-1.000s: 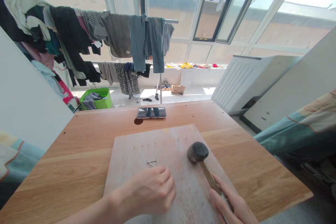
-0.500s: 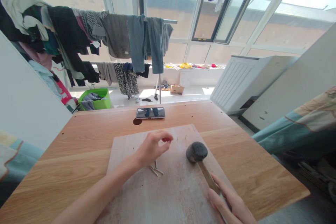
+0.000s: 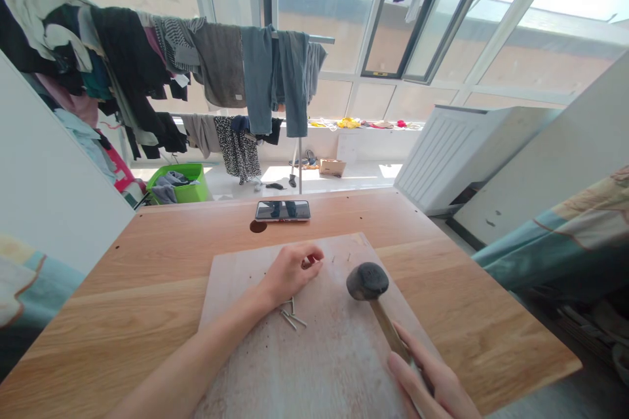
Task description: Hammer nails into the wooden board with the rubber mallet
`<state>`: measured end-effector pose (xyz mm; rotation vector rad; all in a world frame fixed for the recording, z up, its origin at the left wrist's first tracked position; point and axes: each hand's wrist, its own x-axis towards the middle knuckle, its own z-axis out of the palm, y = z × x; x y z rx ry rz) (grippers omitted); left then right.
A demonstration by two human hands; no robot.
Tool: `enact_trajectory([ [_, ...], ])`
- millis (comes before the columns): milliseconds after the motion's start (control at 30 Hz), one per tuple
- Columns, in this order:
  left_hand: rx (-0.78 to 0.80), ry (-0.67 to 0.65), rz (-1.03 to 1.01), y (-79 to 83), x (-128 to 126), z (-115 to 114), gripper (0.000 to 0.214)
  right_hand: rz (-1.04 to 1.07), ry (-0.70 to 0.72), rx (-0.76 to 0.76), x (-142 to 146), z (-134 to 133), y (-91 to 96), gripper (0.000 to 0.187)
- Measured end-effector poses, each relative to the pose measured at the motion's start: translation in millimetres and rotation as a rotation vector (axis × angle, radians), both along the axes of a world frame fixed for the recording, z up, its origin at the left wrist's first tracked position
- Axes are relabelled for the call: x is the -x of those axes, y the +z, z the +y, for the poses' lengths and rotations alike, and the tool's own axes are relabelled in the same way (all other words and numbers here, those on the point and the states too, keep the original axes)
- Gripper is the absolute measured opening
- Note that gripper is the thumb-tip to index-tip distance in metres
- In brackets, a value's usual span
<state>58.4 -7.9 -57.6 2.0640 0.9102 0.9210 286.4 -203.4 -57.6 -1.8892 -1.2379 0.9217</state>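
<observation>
My left hand (image 3: 291, 270) rests on a pale wooden board (image 3: 339, 366), its fingers pinched together near the board's far part on something too small to make out. Loose nails (image 3: 291, 315) lie on the board just behind that hand. My right hand (image 3: 432, 383) grips the wooden handle of a mallet (image 3: 368, 283) at the lower right. The mallet's dark head is over the board, right of my left hand. A few nails stand in the board near its far edge.
The board lies on a wooden table (image 3: 147, 275). A phone (image 3: 283, 210) lies flat near the table's far edge beside a round hole (image 3: 258, 226). Beyond are a clothes rack (image 3: 236, 72), a green basket (image 3: 181, 184), a white cabinet (image 3: 457, 150) and windows.
My left hand moved from the board's near part forward to its far part and closed into a pinch; the loose nails it covered now show. The mallet stays almost still.
</observation>
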Motion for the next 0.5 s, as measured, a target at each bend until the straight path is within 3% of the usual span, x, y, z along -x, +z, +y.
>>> enact_trajectory([
  [100,0.013,0.006,0.000,0.3,-0.1,0.5,0.006,0.078,0.054,0.067,9.0,9.2,7.5,0.072],
  [300,0.066,0.045,-0.026,-2.1,-1.3,0.2,0.009,0.155,0.148,0.003,35.3,40.3,30.1,0.071],
  [500,0.105,0.051,-0.057,-2.0,-3.6,0.9,0.014,0.101,0.198,-0.034,48.4,54.6,46.4,0.063],
])
